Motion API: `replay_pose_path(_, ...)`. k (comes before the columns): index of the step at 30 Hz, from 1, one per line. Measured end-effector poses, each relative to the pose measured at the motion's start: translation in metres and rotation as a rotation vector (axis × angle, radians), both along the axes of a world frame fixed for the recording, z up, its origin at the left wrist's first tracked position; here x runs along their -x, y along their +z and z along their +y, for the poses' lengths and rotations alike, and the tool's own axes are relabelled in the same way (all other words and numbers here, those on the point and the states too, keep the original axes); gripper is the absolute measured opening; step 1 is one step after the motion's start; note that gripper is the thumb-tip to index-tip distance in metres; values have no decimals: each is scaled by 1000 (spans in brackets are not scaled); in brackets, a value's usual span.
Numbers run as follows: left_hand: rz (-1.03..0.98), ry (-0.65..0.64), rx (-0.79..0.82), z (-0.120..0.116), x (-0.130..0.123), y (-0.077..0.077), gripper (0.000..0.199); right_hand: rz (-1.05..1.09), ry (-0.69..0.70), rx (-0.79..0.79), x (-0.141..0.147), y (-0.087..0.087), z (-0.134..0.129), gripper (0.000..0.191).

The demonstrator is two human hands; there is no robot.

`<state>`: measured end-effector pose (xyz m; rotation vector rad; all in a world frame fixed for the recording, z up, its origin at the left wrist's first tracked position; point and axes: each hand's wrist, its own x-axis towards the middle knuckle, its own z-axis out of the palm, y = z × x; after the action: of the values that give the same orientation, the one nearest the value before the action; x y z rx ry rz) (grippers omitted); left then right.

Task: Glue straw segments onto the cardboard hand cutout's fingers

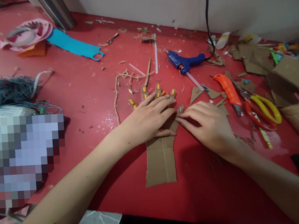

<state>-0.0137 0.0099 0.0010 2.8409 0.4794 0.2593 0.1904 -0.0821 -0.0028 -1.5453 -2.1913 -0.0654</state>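
A hand-shaped cardboard cutout lies flat on the red table, its wrist end toward me. Short orange straw pieces sit on several of its fingers. My left hand rests palm down across the cutout with fingers stretched out, covering its palm. At the rightmost cardboard finger, my right hand has thumb and forefinger pinched together on the edge. Whether a small piece is also between those fingertips cannot be made out. Twine and a thin wooden stick lie just beyond the cutout.
A blue hot glue gun with a black cord lies beyond my hands. On the right are an orange utility knife, scissors with red and yellow handles and cardboard scraps. Blue-grey yarn and blue felt lie left.
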Motion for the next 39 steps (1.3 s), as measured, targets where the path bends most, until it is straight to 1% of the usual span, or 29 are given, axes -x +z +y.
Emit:
replay_pose_path(3,8,6,0,0,-1,0,59,24,-14,-1,0,-1,0,17)
replay_pose_path(8,10,-1,-3,2,-1,-2,61,54,30,22,-1,-1,0,15)
replay_pose_path(14,2,1,-15,1,0,-1,59,48,-31,11,0,-4,0,14)
replay_pose_path(17,8,6,-2,1,0,-1,62,57,-25,10,0,-5,0,13)
replay_pose_path(23,-4,-4,5,3,1,-4,64,114,-13,25,1,-4,-1,9)
replay_pose_path(27,-18,-17,-12,3,2,-5,65,191,-20,-15,-2,0,2,5)
replay_pose_path(31,-25,-29,-43,4,3,-4,68,259,-67,-36,-8,-2,7,8)
replay_pose_path(36,-3,-47,-71,7,4,-5,69,289,-79,5,-13,-11,10,13)
replay_pose_path(39,2,-49,-79,9,4,-5,69,304,-75,42,-15,-13,10,15)
